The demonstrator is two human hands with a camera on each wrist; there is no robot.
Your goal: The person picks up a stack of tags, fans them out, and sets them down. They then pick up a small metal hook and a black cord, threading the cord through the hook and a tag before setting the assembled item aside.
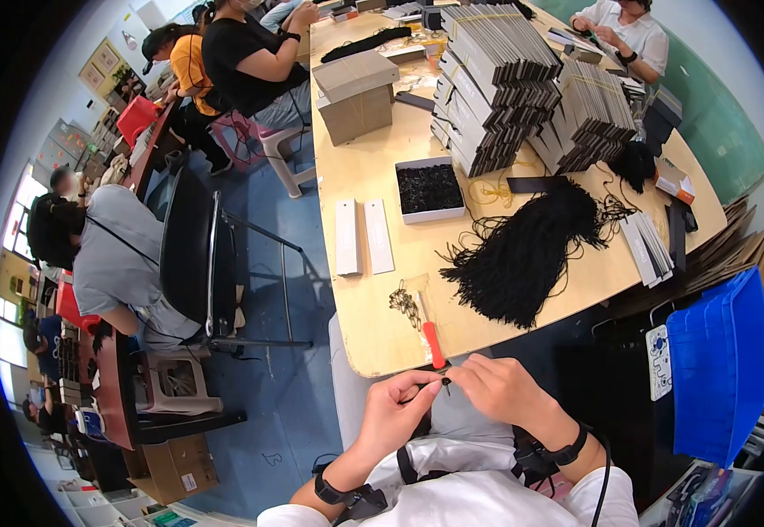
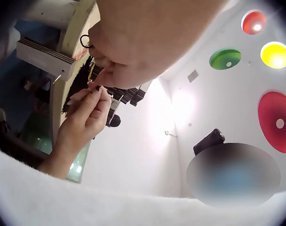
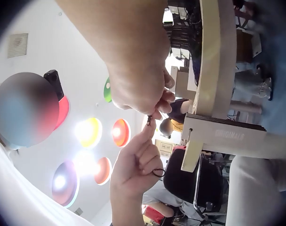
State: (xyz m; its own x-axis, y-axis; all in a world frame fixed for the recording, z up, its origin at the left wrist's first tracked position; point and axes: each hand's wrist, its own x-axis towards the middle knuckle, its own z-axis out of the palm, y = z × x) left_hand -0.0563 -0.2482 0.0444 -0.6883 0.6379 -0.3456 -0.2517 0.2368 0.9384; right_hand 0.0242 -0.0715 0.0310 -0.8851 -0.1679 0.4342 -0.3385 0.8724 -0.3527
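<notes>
In the head view, my left hand and right hand meet in front of my lap, just off the table's near edge. Fingertips of both hands pinch a short black cord. A dark knot in the cord shows between the fingertips in the right wrist view. A loop of black cord hangs beside my left hand. Just beyond the hands, a red-handled tool lies on the table, its thin shaft pointing away. Beside it is a small heap of fine dark loops on clear plastic.
A big bundle of black cords spreads over the table. Behind it stand tall banded stacks of grey cards. A white box of black bits and pale tags lie left. A blue bin stands right.
</notes>
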